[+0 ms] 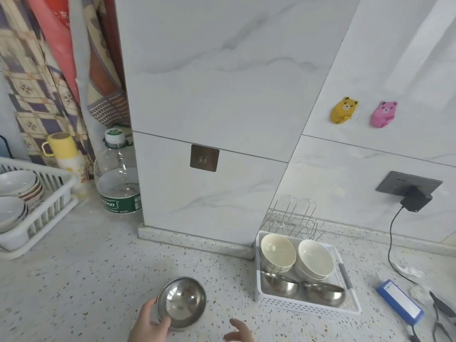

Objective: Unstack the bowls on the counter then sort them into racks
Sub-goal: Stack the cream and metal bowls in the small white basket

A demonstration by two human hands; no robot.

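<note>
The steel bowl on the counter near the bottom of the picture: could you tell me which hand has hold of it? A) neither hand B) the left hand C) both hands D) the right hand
B: the left hand curls its fingers round the near-left rim of the steel bowl, while the right hand is beside it with fingers loose, apart from the bowl.

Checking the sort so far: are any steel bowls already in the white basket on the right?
Yes, two steel bowls lie in the white basket, in front of the white bowls.

Home kitchen: speckled counter (74,280) w/ dish racks (306,308), marble-look wall tiles (209,95), wall socket (404,182).
</note>
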